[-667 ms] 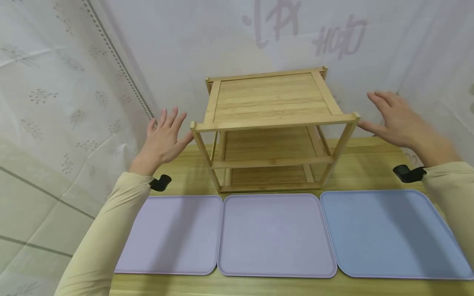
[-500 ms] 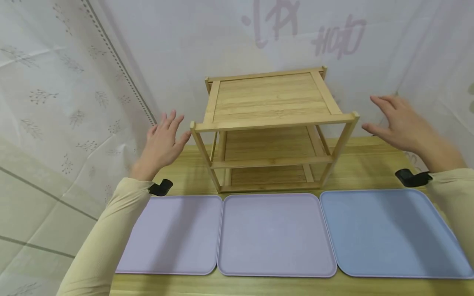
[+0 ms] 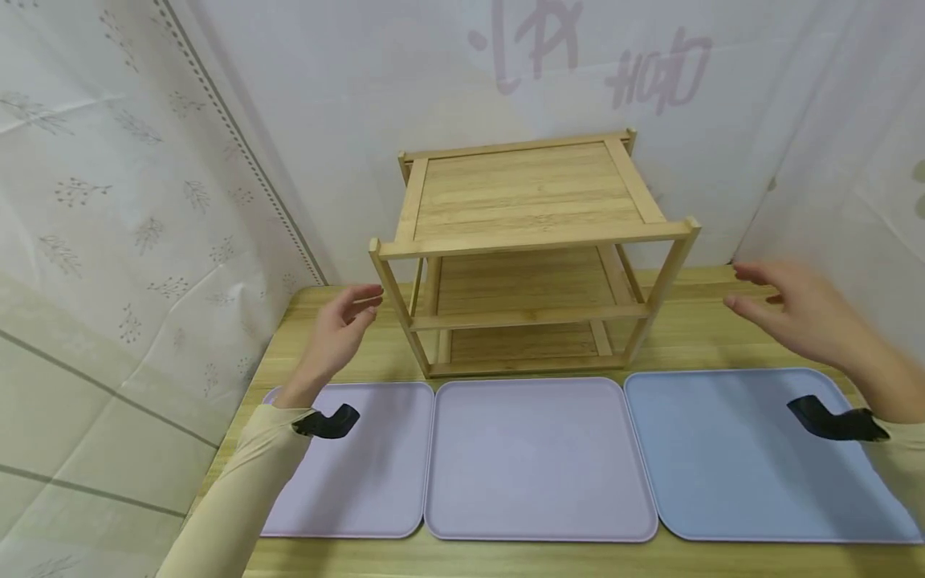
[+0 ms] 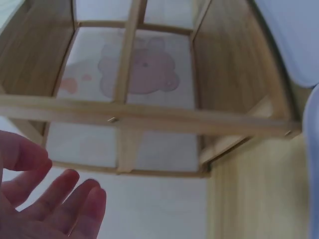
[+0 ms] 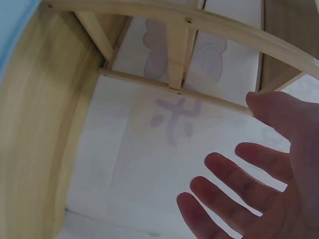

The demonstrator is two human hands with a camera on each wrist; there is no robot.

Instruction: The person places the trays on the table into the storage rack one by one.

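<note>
so the bamboo rack (image 3: 535,189) sits right between the two hands, three shelves, upright toward the back edge of the tabletop (image 3: 711,329), and from here its longer side looks to run left to right, pretty much in line with the trays. the left hand (image 3: 334,337) is the nearer one: its fingertips point rightward at the rack's left front post and hang just beside it, about level with the middle shelf, no contact that i can see. the right hand (image 3: 809,317) is out past the other end, over the tabletop's right side, so for those fingers the rack lies to the left with a clearer gap. neither hand's holding anything. left fingers are loosely bent, thumb a bit off them; right fingers are fairly wide, thumb well apart. along the front edge there's a left lilac tray (image 3: 361,482), a middle lilac tray (image 3: 538,461) and a blue tray (image 3: 744,457), side by side, just in front of the rack.
</note>
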